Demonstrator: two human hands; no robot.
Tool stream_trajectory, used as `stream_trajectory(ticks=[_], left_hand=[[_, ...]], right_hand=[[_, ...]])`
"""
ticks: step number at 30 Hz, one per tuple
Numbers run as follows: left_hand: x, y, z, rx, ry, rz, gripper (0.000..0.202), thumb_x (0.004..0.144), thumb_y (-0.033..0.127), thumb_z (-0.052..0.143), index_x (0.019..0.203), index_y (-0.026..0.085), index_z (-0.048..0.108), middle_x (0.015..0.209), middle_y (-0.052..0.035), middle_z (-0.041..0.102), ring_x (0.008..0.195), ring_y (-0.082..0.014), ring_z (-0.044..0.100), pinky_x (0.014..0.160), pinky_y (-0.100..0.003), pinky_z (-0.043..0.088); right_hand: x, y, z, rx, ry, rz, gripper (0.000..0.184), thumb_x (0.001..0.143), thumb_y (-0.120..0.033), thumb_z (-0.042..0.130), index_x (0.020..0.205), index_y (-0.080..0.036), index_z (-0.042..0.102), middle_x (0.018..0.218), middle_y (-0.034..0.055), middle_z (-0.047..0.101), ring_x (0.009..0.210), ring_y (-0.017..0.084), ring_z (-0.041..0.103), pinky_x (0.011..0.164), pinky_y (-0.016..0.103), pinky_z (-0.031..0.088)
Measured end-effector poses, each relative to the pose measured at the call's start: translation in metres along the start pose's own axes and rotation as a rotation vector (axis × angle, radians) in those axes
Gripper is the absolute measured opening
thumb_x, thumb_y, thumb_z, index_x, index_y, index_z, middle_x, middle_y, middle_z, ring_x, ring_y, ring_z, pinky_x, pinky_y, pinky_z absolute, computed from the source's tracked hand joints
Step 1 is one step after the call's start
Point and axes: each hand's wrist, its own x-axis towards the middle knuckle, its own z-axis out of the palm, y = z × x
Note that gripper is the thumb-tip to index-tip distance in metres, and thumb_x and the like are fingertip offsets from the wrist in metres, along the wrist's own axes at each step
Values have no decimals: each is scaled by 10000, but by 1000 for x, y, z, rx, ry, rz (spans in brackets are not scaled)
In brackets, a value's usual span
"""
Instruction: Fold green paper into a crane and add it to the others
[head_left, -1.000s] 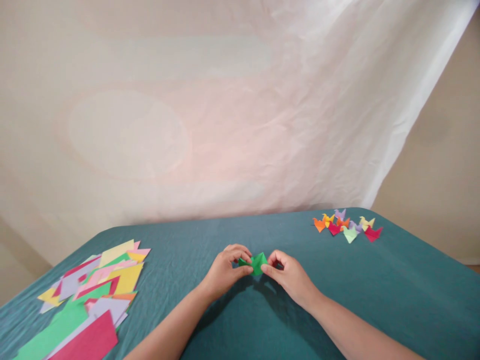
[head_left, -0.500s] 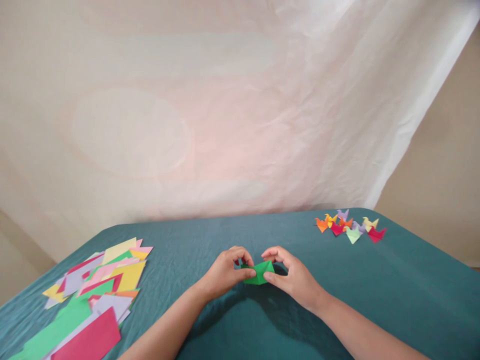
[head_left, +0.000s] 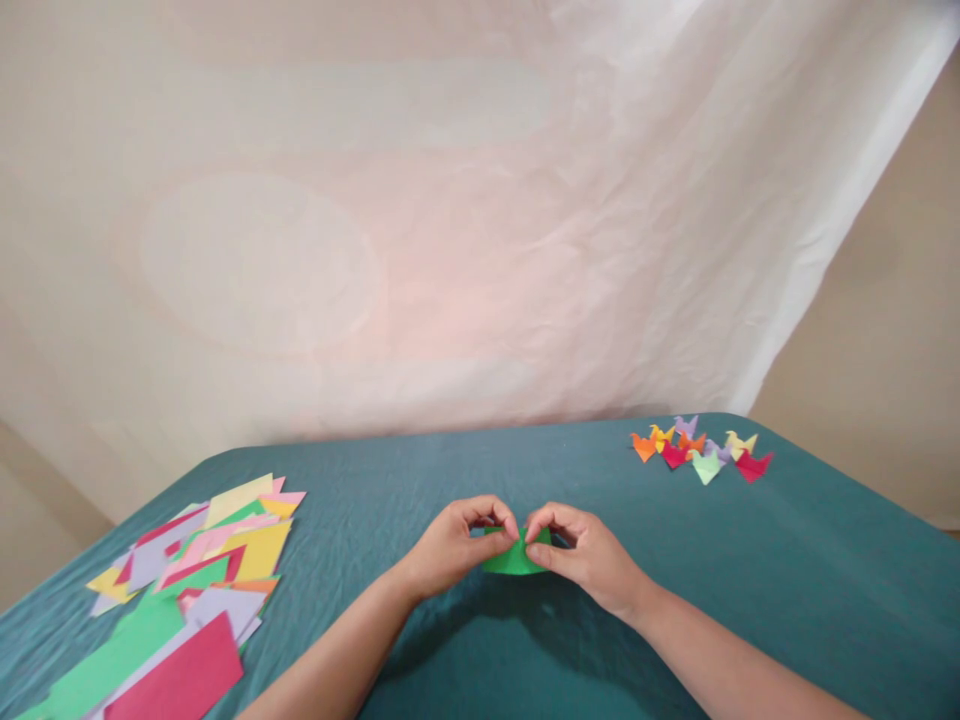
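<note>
A small piece of folded green paper point(head_left: 516, 562) is held between my two hands, just over the front middle of the table. My left hand point(head_left: 459, 540) pinches its left part between thumb and fingers. On the other side, my right hand point(head_left: 581, 552) grips the right part the same way, its thumb and index fingertip near the middle of the upper edge. The fingertips of both hands come close together there. Behind the fingers, part of the paper is hidden, so its full fold cannot be made out.
Loose sheets of coloured paper point(head_left: 180, 670) lie in an overlapping pile at the left. Several small folded paper birds point(head_left: 706, 466) stand grouped at the back right. A dark green cloth point(head_left: 420, 470) covers the table, and a pale hanging sheet point(head_left: 450, 250) rises behind it.
My right index finger has come down onto the paper's upper edge, and my left fingertips have moved inward toward it. The green paper has tilted, its lower edge now wider and flatter.
</note>
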Motion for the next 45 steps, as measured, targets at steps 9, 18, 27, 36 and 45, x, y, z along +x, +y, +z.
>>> stream_trajectory(ticks=[9,18,27,36,45], left_hand=[[5,-14,-4,-111,60,-68,203,672,296,747,795,160,659,747,-24,618,684,-139,558,654,-225,431],[5,-11,0,24,67,4,93,726,225,670,802,174,690,815,-46,666,813,-186,592,780,-270,445],[5,-13,0,46,94,-18,128,717,239,688,820,164,702,835,-61,685,839,-202,612,797,-279,459],[7,-20,-1,9,103,-51,180,721,228,694,876,137,684,839,-47,678,808,-173,607,784,-262,451],[8,-22,-1,71,118,-37,165,719,179,671,878,143,691,844,-47,691,817,-175,618,804,-270,457]], right_hand=[[2,4,-2,78,45,75,197,769,-369,659,845,-193,615,675,-31,534,612,122,469,573,220,360],[2,5,-3,-1,49,65,184,759,-332,665,882,-202,625,722,-24,555,646,131,484,599,223,384],[4,11,-1,119,81,116,203,738,-342,695,835,-183,613,668,-36,543,607,116,469,571,217,363],[4,10,-1,151,62,134,247,729,-353,714,876,-188,602,685,-38,548,601,110,472,565,215,356],[4,9,-2,72,51,130,238,737,-330,698,907,-191,606,738,-23,589,645,123,516,598,223,398]])
